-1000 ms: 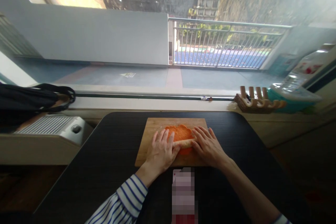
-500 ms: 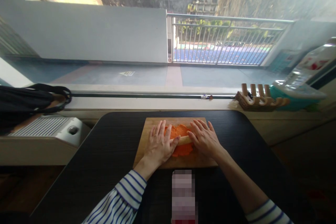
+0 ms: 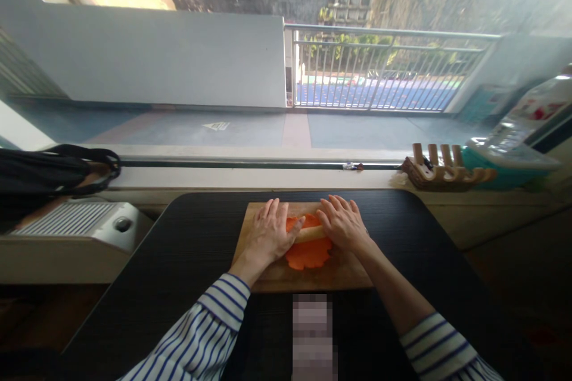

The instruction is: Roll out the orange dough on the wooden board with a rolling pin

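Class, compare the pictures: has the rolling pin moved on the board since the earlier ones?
Yes: the rolling pin has moved forward, toward the far edge of the board.

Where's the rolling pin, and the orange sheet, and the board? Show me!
Rolling pin (image 3: 310,234): head view, middle of its uncovered stretch.
Orange sheet (image 3: 309,255): head view, flat part on the near side.
Board (image 3: 345,274): head view, bare wood at the near right.

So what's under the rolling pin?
An orange sheet shows on both sides of the rolling pin, on a wooden board. The strip directly underneath is covered, and the left hand and right hand hide the pin's ends.
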`<state>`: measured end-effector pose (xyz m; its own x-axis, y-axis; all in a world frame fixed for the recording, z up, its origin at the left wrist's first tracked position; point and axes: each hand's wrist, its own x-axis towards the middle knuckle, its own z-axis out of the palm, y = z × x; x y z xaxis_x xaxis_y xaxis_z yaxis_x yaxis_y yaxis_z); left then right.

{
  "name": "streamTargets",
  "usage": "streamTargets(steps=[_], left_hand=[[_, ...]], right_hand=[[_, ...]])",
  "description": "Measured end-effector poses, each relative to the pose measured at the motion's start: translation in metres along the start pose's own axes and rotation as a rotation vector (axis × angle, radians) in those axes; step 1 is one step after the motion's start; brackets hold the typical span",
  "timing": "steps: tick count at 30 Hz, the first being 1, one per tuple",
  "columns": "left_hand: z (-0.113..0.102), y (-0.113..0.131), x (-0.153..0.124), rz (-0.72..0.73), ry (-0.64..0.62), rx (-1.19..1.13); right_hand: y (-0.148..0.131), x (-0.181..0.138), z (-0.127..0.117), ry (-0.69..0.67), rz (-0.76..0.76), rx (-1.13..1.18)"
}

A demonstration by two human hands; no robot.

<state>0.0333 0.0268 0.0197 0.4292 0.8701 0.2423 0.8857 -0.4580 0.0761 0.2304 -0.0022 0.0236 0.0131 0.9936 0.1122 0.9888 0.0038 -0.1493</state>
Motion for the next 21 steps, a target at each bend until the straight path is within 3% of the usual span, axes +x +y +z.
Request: streamTargets(steps=[7,14,21], left_hand=[[-0.004,0.005,-0.014,0.039,-0.078,0.017],[0.000,0.009,-0.035,0.110,-0.017,0.018],[0.005,0.005,-0.024,0.087,0.040,0.018]], right_hand=[[0.001,-0.020,0.006,0.090,-0.032,-0.068],[0.004,-0.053,0.008,0.128,-0.090,-0.068],[0.003,-0.034,0.003,0.069,-0.054,-0.077]])
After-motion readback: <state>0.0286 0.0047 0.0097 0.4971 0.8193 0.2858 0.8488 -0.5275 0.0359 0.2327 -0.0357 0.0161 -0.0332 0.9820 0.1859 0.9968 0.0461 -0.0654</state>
